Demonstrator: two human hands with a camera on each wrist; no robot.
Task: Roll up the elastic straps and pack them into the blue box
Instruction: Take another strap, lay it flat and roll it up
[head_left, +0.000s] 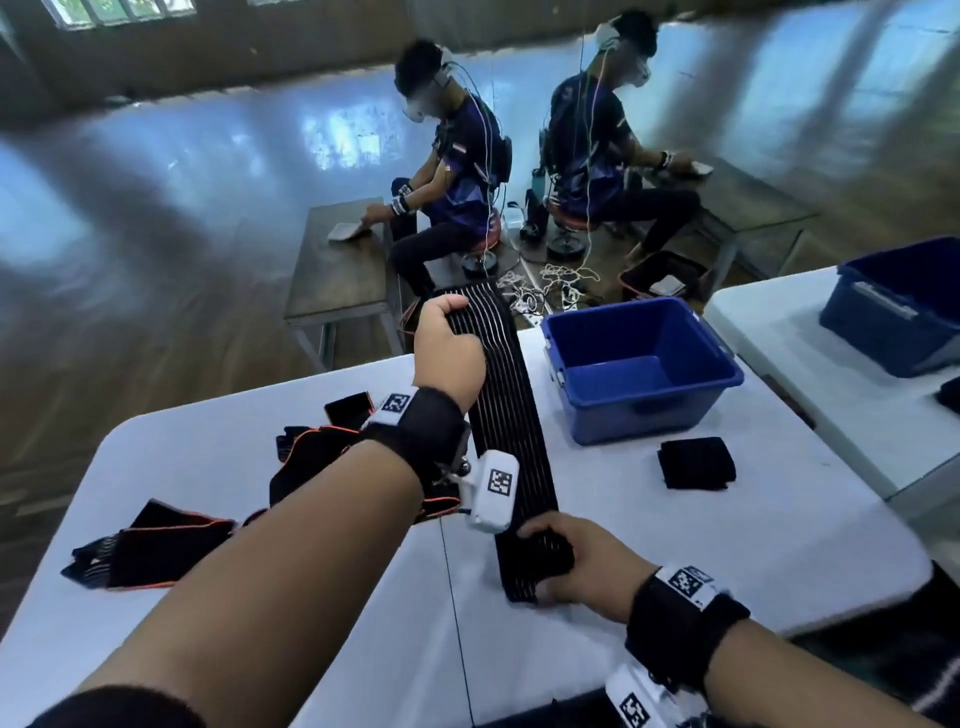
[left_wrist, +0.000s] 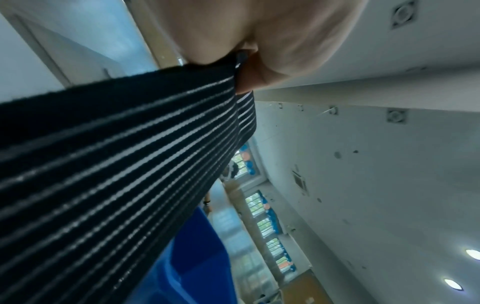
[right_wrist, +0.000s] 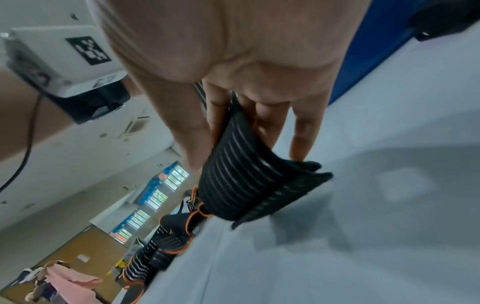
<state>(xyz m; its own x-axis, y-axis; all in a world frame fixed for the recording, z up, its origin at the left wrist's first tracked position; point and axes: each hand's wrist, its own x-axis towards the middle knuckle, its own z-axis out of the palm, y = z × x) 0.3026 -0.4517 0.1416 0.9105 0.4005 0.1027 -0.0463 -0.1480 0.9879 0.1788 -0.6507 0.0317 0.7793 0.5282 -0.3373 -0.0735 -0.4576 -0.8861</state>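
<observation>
A long black elastic strap (head_left: 506, 410) with thin white lines is stretched taut over the white table (head_left: 727, 545). My left hand (head_left: 448, 343) grips its far end, raised past the table's far edge. My right hand (head_left: 576, 564) holds its near end, which is folded over itself, low above the table; in the right wrist view the thumb and fingers (right_wrist: 301, 131) pinch this folded end (right_wrist: 249, 181). The left wrist view shows the strap (left_wrist: 124, 164) running from my left hand (left_wrist: 249, 41). The blue box (head_left: 639, 369) stands to the right of the strap and holds nothing.
More black straps with orange edges (head_left: 156, 545) lie in a heap on the left of the table. A small folded black piece (head_left: 696, 462) lies in front of the box. A second blue bin (head_left: 898, 306) stands on another table at right. Two seated people (head_left: 457, 171) work beyond.
</observation>
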